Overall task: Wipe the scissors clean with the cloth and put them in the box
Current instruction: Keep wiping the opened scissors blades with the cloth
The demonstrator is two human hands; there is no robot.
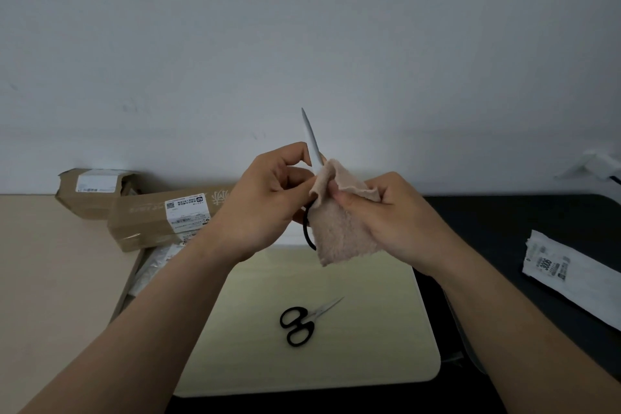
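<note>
Grey wall (pixel 302 27) behind. Left hand (pixel 265 198) grips scissors (pixel 311 141), right hand (pixel 393 215) pinches cloth (pixel 339 232) round them. Looks like wiping; next, rub up.

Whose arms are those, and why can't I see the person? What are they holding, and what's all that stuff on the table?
There is no machine here. A person wears a camera on their head, so you see what they see: their own two arms reaching out. The left hand holds scissors with the blade pointing up. The right hand pinches a fuzzy pink cloth against them, to wipe them. Below, a second pair of scissors with black handles lies on a pale mat. On the left sit cardboard boxes, and on the right lies a white bag.
</note>
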